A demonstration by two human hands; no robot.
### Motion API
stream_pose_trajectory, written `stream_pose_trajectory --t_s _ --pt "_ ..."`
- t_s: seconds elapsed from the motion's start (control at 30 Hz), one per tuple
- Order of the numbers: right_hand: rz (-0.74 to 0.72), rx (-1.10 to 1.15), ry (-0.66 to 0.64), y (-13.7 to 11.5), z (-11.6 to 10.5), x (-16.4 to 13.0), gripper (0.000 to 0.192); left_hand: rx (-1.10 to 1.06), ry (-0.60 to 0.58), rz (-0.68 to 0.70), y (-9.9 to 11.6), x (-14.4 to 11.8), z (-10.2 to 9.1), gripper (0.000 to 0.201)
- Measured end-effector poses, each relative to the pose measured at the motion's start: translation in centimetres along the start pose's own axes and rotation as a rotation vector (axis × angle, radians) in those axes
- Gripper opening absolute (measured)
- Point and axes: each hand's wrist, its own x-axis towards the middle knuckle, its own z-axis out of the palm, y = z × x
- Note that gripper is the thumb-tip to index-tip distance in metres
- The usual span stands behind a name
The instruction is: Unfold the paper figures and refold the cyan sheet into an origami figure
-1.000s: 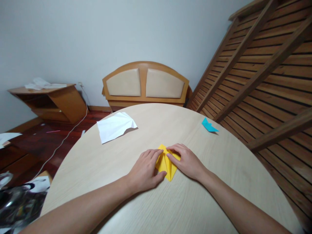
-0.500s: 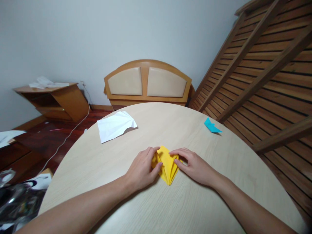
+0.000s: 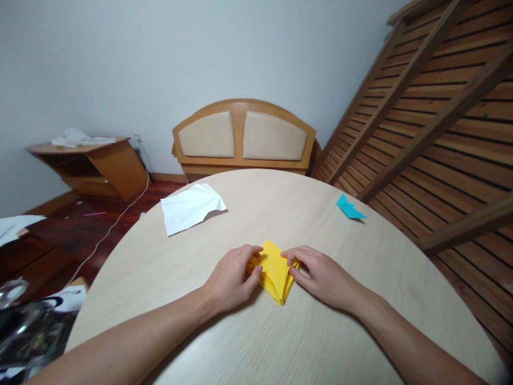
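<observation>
A yellow folded paper (image 3: 274,266) lies on the pale round table (image 3: 256,347) in front of me, a layered diamond with one point facing me. My left hand (image 3: 234,275) grips its left corner between thumb and fingers. At the opposite corner, my right hand (image 3: 316,271) pinches the layered edge, its fingers curled. Several paper layers fan out along both lower sides. Parts of the two side corners are hidden by my fingers.
A creased white paper sheet (image 3: 192,209) rests at the table's far left. A small blue folded paper (image 3: 350,207) sits near the right edge. Beyond the table stand a headboard (image 3: 239,133), a wooden cabinet (image 3: 116,171) and a slatted wooden frame (image 3: 441,123).
The yellow paper's upper layer now lies flatter and wider, where raised folds showed before. My fingers have shifted slightly at both side corners.
</observation>
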Motion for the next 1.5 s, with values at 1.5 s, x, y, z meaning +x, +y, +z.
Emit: stream_pose_trajectory --t_s 1.5 --pt "0.276 0.078 0.157 -1.3 1.9 1.3 0.013 0.090 0.059 -0.130 0.6 1.0 0.3 0.019"
